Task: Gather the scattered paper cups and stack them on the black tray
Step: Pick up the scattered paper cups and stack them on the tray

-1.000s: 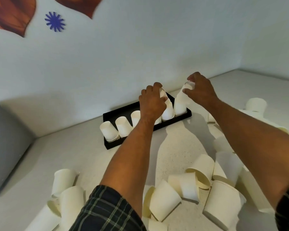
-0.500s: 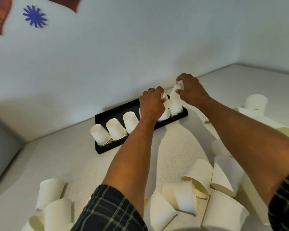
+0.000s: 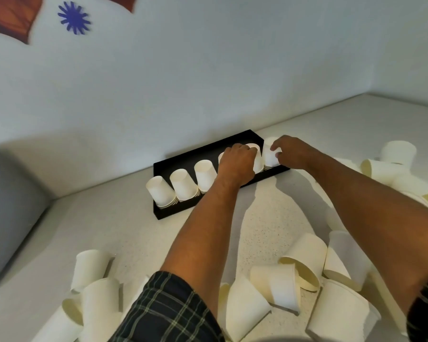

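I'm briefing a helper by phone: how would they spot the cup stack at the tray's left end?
Find the black tray by the wall. Upside-down cup stacks line it; take the leftmost stack, farthest from both hands and nearest the grey object.

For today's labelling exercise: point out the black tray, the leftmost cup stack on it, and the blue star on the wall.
Tray (image 3: 203, 150): head view, bare back wall.
Leftmost stack (image 3: 158, 190): head view, side of its top cup.
Blue star (image 3: 74, 18): head view, its centre.

Both arms reach forward, left hand (image 3: 237, 162) and right hand (image 3: 290, 152) curled.
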Demonstrator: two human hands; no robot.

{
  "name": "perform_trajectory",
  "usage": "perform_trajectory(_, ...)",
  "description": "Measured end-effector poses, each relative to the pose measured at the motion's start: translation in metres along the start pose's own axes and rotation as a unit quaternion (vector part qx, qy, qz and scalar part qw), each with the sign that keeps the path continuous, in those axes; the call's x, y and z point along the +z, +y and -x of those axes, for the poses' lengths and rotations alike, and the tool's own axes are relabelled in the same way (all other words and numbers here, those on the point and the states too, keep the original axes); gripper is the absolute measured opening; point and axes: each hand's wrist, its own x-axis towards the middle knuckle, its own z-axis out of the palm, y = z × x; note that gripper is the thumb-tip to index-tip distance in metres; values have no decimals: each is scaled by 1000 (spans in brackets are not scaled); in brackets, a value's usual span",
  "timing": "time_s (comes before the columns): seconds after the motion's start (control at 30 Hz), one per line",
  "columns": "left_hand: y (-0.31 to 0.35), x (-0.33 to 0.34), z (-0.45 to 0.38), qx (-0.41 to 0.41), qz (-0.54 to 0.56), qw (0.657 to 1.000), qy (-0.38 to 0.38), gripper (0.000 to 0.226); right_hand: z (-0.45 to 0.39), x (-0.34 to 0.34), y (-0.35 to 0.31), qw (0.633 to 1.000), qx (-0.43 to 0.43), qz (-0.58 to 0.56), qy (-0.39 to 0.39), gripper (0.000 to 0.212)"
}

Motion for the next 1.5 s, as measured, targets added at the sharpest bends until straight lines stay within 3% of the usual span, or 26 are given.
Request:
perform_trajectory(0.1,-3,-9,14,18,0,1000,19,54,9,-1,-8,999,-25,-6,27,44)
perform_trajectory(0.23,-17,-19,39,24,-13,999,37,52,25,0,-38,985,-116,-10,129,26)
perform_trajectory(0.37,-41,-33,74,19,-33,998,53,56,47,6,-81,963,-215,-25,160,13)
perform_trajectory(0.6,-94,-56,153,-39,-52,997,30,47,79,23,-159,951,-289,-35,107,15)
perform_trajectory(0.7,-120,-65,185,-90,-38,995,12,49,91,33,-193,947,-319,-21,32,18)
perform_trajectory(0.83,-152,-69,230,-222,15,974,-35,62,111,51,-234,931,-352,20,-93,44)
perform_trajectory(0.97,-178,-62,279,-321,58,944,-51,59,131,71,-267,905,-366,34,-214,71)
perform_trajectory(1.07,-191,-54,311,-380,86,919,-56,59,148,84,-287,895,-379,32,-232,78)
perform_trajectory(1.17,-193,-42,334,-418,90,901,-79,62,164,96,-303,873,-420,66,-238,73)
perform_trajectory(1.3,-187,-25,351,-431,122,887,-117,65,179,108,-313,845,-465,122,-235,60)
perform_trajectory(1.5,-174,-2,357,-420,263,865,-76,57,188,125,-314,819,-480,206,-236,57)
